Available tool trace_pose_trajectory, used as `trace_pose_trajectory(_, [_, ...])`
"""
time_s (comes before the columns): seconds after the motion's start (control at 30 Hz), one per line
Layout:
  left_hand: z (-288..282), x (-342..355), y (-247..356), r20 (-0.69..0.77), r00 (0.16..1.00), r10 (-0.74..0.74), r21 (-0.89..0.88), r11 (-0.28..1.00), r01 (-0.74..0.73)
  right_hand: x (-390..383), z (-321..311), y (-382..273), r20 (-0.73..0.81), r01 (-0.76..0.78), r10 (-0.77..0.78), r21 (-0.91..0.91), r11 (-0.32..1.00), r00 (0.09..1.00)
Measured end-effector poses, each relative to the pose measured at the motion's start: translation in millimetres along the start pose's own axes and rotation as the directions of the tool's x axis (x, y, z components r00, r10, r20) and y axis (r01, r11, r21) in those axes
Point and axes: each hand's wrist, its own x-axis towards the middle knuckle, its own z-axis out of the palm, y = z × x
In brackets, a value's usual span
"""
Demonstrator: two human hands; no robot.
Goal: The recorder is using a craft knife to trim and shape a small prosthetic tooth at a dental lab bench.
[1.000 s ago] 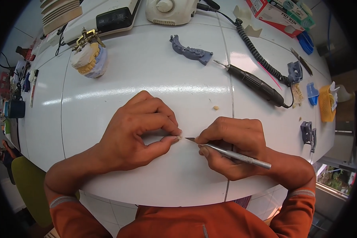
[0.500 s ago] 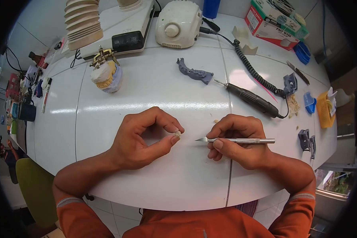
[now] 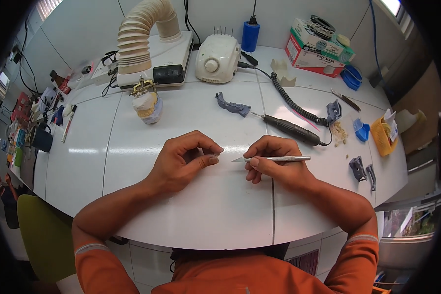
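Note:
My left hand (image 3: 188, 161) pinches a tiny pale piece (image 3: 216, 156) between thumb and index finger, above the white tiled table (image 3: 191, 210). To its right, my right hand (image 3: 279, 166) grips a silver craft knife (image 3: 294, 158) near the blade. The knife lies nearly level, its tip pointing at the piece with a short gap between. Beyond my hands are a grey dental model (image 3: 232, 107) and a black rotary handpiece (image 3: 289, 128). A plaster dental model (image 3: 147, 105) on a brass articulator stands at the back left.
Hose unit (image 3: 132, 49), white control box (image 3: 218, 59) and mask boxes (image 3: 308, 54) line the back. At right are a yellow basket (image 3: 383, 134), blue tray (image 3: 361, 131) and grey models (image 3: 357, 166). A co-worker (image 3: 5, 188) is at far left, by a green chair (image 3: 44, 235).
My right hand has drawn the blade back from the piece and rotated the knife to nearly level. The view has tilted up, showing more of the table's back and wall.

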Motion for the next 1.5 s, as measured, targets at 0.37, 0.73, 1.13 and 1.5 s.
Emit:
trace_pose_trajectory(0.37, [2,3,-3,-0.120,0.992,-0.026,-0.119,0.993,0.011,0,5,5,-0.092,0.083,-0.089,-0.063,0.995,0.992])
trace_pose_trajectory(0.73, [0,2,-3,-0.130,0.992,-0.005,-0.107,0.994,-0.009,1,7,7,-0.145,0.084,-0.090,-0.049,0.995,0.985])
trace_pose_trajectory(1.13, [2,-3,2,-0.120,0.991,-0.061,-0.039,0.998,0.057,-2,9,5,-0.142,0.066,-0.071,-0.037,0.997,0.987])
trace_pose_trajectory(1.5, [7,2,7,0.048,0.973,0.226,0.358,0.906,-0.228,-16,2,3,-0.164,0.223,-0.259,-0.207,0.953,0.952])
